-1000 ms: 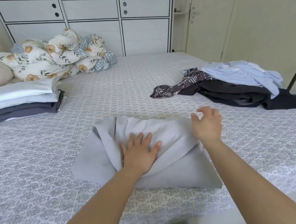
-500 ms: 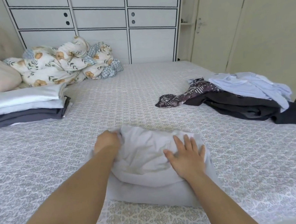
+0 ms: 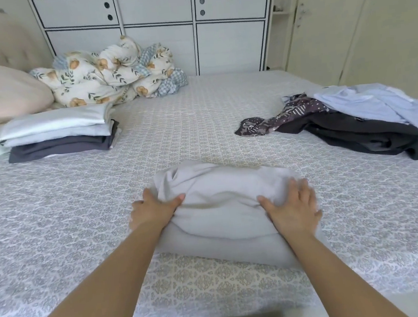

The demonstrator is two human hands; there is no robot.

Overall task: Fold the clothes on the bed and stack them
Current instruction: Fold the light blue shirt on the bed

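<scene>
Gripping the left edge of a folded grey garment [image 3: 223,208] mid-bed [image 3: 199,123], the left hand [image 3: 154,209] pinches cloth; the right hand [image 3: 293,209] presses flat, fingers straight, on its right side.

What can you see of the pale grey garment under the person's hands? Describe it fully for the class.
The grey garment is a plain, pale grey piece of soft, matte cloth, folded into a rough, puffy bundle with rumpled folds on top and a flatter layer showing along its near edge. It lies on the patterned bed, near the front edge, between the folded stack and the unfolded pile. The left hand grips its left side with the thumb on top; the right hand lies on its right side, fingers spread.
</scene>
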